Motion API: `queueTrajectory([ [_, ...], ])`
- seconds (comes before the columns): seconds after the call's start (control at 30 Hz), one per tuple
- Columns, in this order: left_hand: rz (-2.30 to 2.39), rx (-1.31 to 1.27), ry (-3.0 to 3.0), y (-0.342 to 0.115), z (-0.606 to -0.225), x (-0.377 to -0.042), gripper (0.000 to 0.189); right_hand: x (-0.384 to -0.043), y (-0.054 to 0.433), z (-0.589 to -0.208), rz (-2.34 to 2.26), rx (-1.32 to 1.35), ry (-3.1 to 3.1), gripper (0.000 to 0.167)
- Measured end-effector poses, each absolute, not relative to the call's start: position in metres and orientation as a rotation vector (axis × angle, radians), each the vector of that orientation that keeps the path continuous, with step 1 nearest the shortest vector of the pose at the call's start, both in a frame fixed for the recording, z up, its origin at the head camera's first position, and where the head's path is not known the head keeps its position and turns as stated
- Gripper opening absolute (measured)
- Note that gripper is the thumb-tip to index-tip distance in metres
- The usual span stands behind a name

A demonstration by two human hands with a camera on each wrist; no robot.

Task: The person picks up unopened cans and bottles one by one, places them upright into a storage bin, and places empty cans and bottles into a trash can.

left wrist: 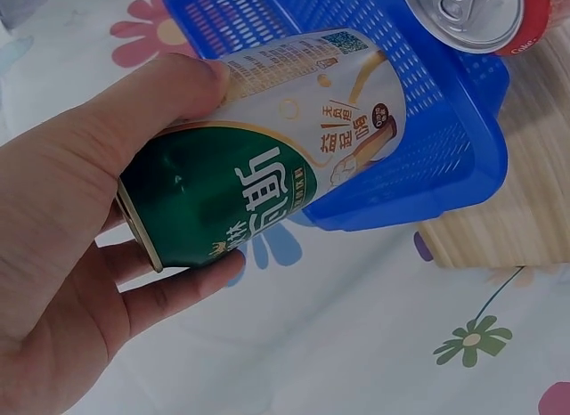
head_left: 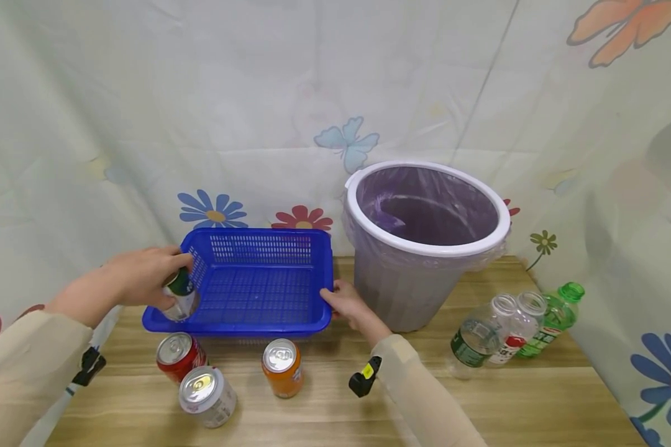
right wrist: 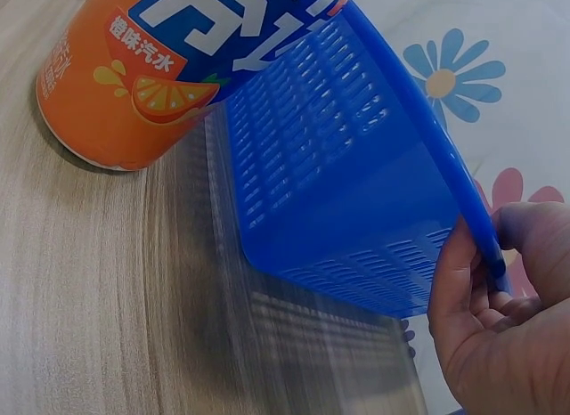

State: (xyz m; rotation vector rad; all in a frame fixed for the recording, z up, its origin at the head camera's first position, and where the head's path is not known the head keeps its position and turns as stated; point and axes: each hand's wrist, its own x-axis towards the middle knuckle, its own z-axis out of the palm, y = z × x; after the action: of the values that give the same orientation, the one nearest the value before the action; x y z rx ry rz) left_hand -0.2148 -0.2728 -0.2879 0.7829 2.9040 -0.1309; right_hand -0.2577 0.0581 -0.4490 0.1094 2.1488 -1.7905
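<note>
My left hand (head_left: 152, 277) grips a green-and-white drink can (left wrist: 258, 157), tilted over the left rim of the blue plastic basket (head_left: 251, 326). In the left wrist view its thumb lies along one side of the can and the fingers pass beneath. My right hand (head_left: 351, 305) pinches the basket's right rim, thumb on one side and curled fingers on the other, as the right wrist view shows. In front of the basket stand a red cola can (head_left: 181, 359), a white can (head_left: 208, 397) and an orange soda can (head_left: 283, 369).
A grey trash bin (head_left: 405, 292) with a white rim and clear liner stands right of the basket. Farther right are a clear bottle with a green label (head_left: 474, 341), a clear bottle with a red mark (head_left: 517, 332) and a green bottle (head_left: 559, 313). A patterned curtain (head_left: 257, 124) hangs behind.
</note>
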Motion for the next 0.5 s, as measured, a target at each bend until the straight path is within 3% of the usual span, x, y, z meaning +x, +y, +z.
queueTrajectory([
  [0.5, -0.106, 0.723, 2.880, -0.269, -0.299, -0.234, 0.049, -0.257, 0.058, -0.448, -1.782, 0.111, 2.154, 0.028],
])
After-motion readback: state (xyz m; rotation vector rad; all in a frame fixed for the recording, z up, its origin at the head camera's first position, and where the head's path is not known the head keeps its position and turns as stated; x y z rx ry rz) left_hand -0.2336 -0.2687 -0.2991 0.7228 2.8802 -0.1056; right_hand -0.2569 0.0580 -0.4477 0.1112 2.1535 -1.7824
